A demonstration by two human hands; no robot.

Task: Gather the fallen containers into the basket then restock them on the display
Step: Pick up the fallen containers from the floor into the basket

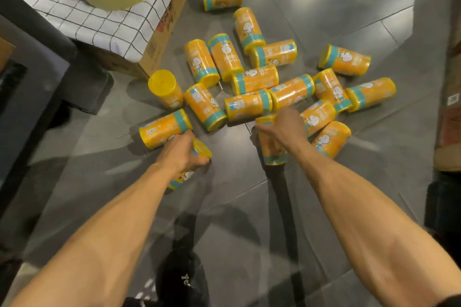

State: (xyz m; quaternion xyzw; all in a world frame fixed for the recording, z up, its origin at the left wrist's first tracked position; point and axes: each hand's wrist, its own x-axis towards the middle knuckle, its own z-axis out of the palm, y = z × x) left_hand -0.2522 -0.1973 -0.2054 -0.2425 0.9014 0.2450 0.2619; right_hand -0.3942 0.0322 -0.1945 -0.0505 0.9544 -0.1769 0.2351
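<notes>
Gripping a container [202,149] in my left hand [183,154] and a second container [272,151] in my right hand [284,127], apparently to halve trips; remaining containers [249,80] lie on the floor [237,194] just beyond both hands. Basket unseen.

Eighteen orange containers [254,80], one cardboard box [159,50], one checked cloth [99,22]
</notes>
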